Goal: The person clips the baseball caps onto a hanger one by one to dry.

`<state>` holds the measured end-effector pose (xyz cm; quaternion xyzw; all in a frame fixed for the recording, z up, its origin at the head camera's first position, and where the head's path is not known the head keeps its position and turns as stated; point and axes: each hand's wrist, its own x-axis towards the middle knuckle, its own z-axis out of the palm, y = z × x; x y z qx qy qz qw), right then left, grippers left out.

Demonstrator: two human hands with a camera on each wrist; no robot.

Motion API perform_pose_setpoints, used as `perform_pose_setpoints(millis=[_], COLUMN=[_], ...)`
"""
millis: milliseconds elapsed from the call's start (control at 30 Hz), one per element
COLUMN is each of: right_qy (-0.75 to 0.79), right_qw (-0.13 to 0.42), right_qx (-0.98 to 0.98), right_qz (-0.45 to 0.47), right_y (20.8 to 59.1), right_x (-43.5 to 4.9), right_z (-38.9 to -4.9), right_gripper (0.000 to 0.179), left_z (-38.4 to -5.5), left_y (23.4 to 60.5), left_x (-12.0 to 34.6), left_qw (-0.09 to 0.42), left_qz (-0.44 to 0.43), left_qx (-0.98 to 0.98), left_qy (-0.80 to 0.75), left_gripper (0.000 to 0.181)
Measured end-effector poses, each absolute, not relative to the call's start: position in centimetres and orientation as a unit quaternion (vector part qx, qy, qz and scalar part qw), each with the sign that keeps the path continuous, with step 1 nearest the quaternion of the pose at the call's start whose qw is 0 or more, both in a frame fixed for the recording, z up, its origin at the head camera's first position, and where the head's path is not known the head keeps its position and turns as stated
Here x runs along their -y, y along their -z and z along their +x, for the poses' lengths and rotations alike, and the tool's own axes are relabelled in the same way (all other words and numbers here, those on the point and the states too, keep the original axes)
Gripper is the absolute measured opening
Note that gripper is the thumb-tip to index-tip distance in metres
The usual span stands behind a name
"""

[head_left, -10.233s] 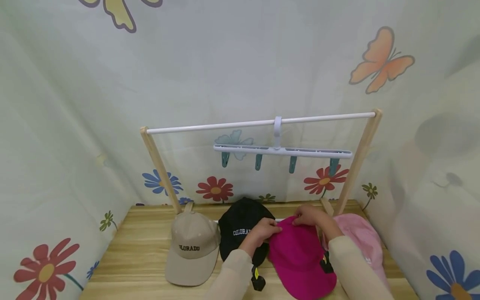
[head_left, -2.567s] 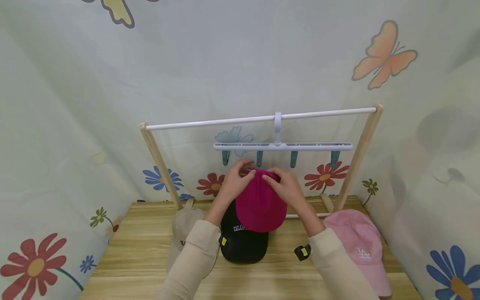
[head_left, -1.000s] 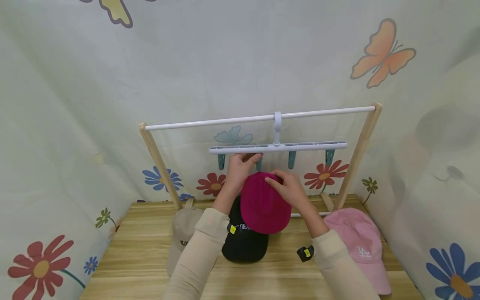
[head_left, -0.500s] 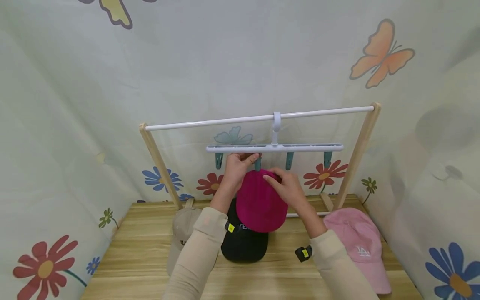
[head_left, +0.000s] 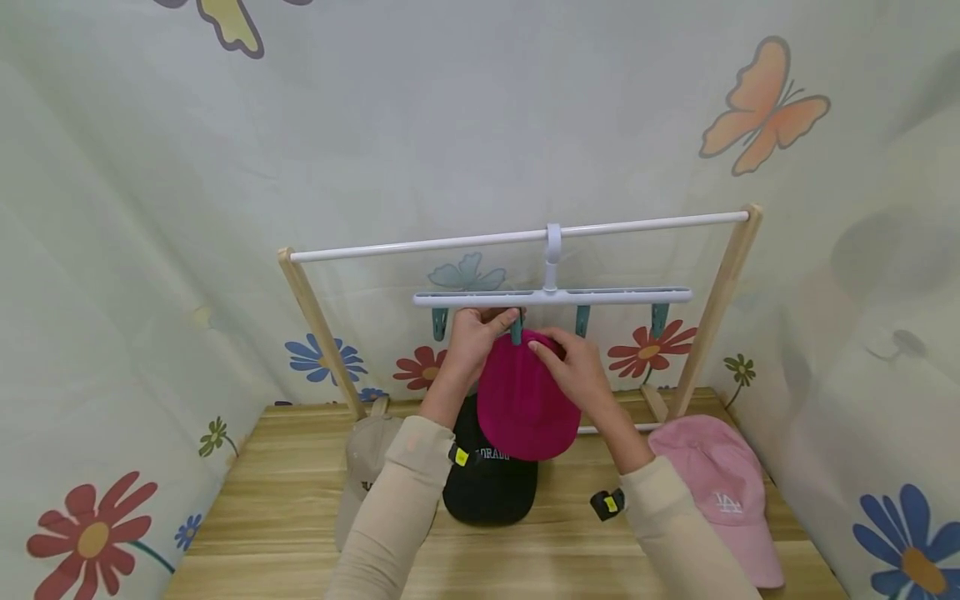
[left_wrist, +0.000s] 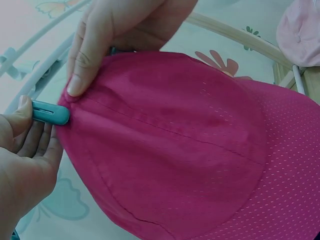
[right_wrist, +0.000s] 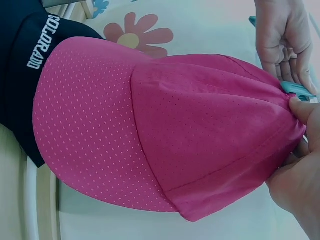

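Note:
A magenta cap (head_left: 528, 400) hangs brim-down below the white clip hanger (head_left: 480, 298). My right hand (head_left: 576, 367) pinches the cap's upper edge between thumb and fingers. Just left of it, my left hand (head_left: 476, 342) squeezes a teal clip (head_left: 516, 327) with thumb and fingers. In the left wrist view that clip's tip (left_wrist: 52, 113) overlaps the cap's edge; whether it bites the fabric I cannot tell. Behind the magenta cap, a black cap (head_left: 491, 492) lies on the wooden table, partly hidden.
A beige cap (head_left: 371, 458) lies at the left, partly behind my left sleeve. On the right is a pink cap (head_left: 712, 483). The hanger hooks over the white rod (head_left: 420, 247) of a wooden-sided rack (head_left: 716, 325). Other teal clips (head_left: 658, 318) hang from it.
My left hand has moved from the magenta cap up to the clip. The right hand has raised the cap's edge to the clip's tip. Earlier, the cap lay on the table.

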<state>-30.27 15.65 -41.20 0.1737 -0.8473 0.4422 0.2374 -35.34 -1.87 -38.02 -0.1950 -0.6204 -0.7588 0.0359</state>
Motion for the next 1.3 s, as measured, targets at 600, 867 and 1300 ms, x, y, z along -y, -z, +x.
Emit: perform_pose_setpoints(millis=[600, 867, 1300], right_qy=[-0.447, -0.445, -0.443], right_qw=[0.243, 0.244, 0.237], right_qx=[0.842, 0.842, 0.846], right_qz=[0.18, 0.183, 0.178], right_y=[40.7, 40.8, 41.2], right_x=[-15.4, -15.4, -15.5], right_z=[-30.1, -30.0, -29.9], right_gripper=[0.022, 0.021, 0.021], left_z=[-35.2, -35.3, -35.4], left_y=[38.1, 38.6, 39.0], left_x=[2.3, 2.4, 2.4], left_qw=[0.029, 0.024, 0.033], left_qz=[-0.204, -0.21, -0.233], left_qx=[0.627, 0.639, 0.648], left_qy=[0.751, 0.74, 0.724], left_gripper=[0.03, 0.03, 0.031])
